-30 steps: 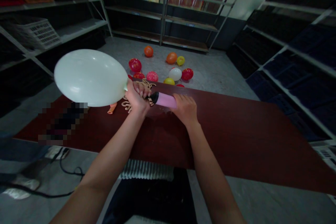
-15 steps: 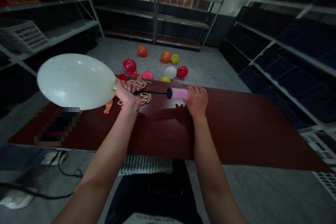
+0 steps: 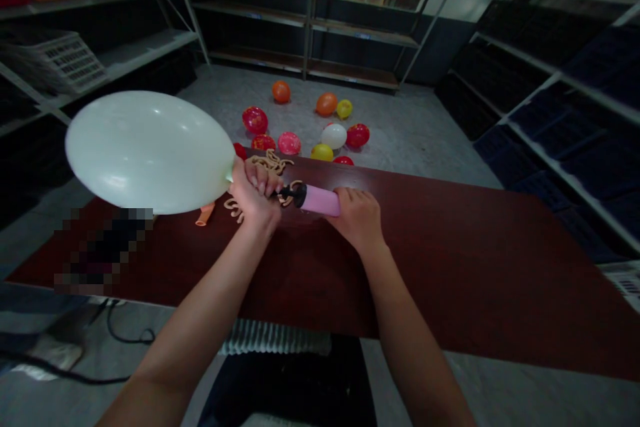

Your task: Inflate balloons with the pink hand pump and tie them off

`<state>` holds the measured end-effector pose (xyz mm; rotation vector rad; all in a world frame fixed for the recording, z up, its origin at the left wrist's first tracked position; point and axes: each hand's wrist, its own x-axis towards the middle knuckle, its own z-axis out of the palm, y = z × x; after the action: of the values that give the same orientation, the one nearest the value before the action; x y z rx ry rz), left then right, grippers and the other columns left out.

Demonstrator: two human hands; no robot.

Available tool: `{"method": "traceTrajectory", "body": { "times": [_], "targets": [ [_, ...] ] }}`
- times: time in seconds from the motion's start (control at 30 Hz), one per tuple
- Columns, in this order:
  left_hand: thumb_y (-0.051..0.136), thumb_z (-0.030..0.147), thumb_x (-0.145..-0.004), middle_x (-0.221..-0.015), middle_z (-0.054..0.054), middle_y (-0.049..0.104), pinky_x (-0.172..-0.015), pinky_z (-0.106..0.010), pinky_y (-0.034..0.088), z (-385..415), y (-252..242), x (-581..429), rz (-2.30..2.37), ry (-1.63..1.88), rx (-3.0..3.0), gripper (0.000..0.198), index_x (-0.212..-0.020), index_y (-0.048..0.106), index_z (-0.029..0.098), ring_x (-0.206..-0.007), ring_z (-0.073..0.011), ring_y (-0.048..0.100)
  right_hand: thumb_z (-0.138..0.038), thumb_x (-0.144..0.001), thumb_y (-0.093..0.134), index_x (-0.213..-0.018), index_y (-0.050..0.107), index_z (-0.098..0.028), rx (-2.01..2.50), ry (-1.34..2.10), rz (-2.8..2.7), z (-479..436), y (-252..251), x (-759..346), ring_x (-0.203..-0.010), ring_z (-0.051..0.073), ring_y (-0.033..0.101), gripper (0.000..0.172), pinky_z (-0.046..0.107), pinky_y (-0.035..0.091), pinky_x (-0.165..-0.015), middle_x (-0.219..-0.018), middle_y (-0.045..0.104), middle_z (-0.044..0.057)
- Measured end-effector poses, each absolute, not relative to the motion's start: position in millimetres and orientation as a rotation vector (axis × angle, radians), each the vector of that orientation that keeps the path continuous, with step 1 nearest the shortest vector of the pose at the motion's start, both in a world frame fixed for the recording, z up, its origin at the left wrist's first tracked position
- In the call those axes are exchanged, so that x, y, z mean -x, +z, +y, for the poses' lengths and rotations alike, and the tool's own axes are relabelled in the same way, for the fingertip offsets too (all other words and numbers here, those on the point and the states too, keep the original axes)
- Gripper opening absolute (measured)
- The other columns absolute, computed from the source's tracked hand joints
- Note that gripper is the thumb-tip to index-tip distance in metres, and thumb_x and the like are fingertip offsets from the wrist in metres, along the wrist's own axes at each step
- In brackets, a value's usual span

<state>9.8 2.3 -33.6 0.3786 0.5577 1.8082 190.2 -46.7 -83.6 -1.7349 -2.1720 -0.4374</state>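
Observation:
A large pale green balloon (image 3: 147, 150) is blown up and held over the left part of the dark red table (image 3: 450, 260). My left hand (image 3: 255, 190) is closed round the balloon's neck and the front end of a hand pump. My right hand (image 3: 356, 215) grips the pink pump barrel (image 3: 320, 200), pushed in close to the left hand. A pile of tan rubber bands or limp balloons (image 3: 267, 167) lies on the table just behind my left hand. One limp orange balloon (image 3: 204, 213) lies under the inflated one.
Several inflated balloons (image 3: 325, 127), red, orange, yellow and white, lie on the grey floor beyond the table. Metal shelving lines the left, back and right walls. A white crate (image 3: 67, 63) sits on the left shelf. Cables (image 3: 120, 333) trail on the floor at lower left.
My right hand pulled the pink barrel out to the right, baring the black rod, then pushed it back in against the left hand. The balloon looks slightly bigger.

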Motion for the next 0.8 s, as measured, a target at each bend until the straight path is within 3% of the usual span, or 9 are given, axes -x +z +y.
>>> {"method": "traceTrajectory", "body": {
  "times": [0.2, 0.33, 0.8],
  "targets": [
    [0.058, 0.045, -0.099, -0.043, 0.008, 0.019, -0.037, -0.025, 0.022, 9.6, -44.8, -10.1, 0.593, 1.778, -0.359, 0.062, -0.055, 0.022, 0.021, -0.033, -0.0076, 0.020, -0.034, -0.083, 0.063, -0.093, 0.066, -0.017, 1.720, -0.368, -2.205, -46.0, -89.2, -176.7, -0.078, 0.024, 0.066, 0.020, 0.033, 0.035, -0.070, -0.085, 0.074, 0.010],
    [0.060, 0.047, -0.097, -0.043, 0.008, 0.019, -0.037, -0.025, 0.023, 14.9, -43.9, -4.5, 0.608, 1.779, -0.354, 0.062, -0.056, 0.022, 0.021, -0.034, -0.0076, 0.021, -0.037, -0.086, 0.060, -0.103, 0.067, -0.018, 1.723, -0.387, -2.159, -40.5, -90.4, -177.9, -0.083, 0.025, 0.066, 0.027, 0.033, 0.035, -0.071, -0.090, 0.075, 0.010],
    [0.056, 0.028, -0.093, -0.044, 0.009, 0.022, -0.041, -0.023, 0.024, 22.2, -42.6, 5.2, 0.554, 1.910, -0.258, 0.050, -0.056, 0.023, 0.020, -0.035, -0.0062, 0.023, -0.037, -0.086, 0.069, -0.114, 0.066, -0.019, 1.848, -0.512, -2.050, -36.4, -99.4, -232.4, -0.099, 0.029, 0.063, 0.033, 0.037, 0.035, -0.084, -0.106, 0.074, 0.011]
  ]
}}
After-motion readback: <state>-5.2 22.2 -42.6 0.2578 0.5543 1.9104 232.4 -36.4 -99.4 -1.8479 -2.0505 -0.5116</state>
